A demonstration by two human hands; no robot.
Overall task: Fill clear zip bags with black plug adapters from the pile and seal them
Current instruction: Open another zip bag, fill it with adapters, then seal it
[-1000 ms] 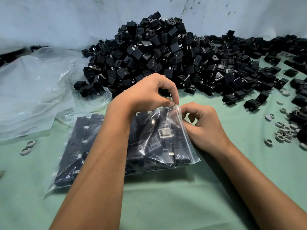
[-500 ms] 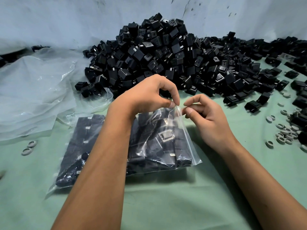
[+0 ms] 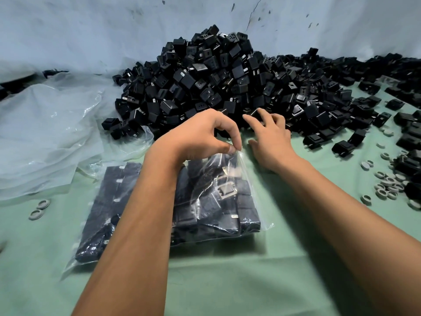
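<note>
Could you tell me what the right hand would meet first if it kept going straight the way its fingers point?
Most likely the near edge of the pile of black adapters; the right hand looks almost there.

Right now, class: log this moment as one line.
left hand: pinches zip bag corner | right hand: open, reaching toward adapter pile

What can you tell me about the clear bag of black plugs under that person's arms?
The bag is thin, glossy, see-through plastic, crinkled and catching light. It is packed with black plug adapters lying in rough rows, some showing metal prongs. It lies flat on the green cloth, just in front of the pile. The left hand pinches its top right corner, lifting that corner slightly; the left forearm crosses over it. The right hand is off it, open, reaching toward the pile.
</note>
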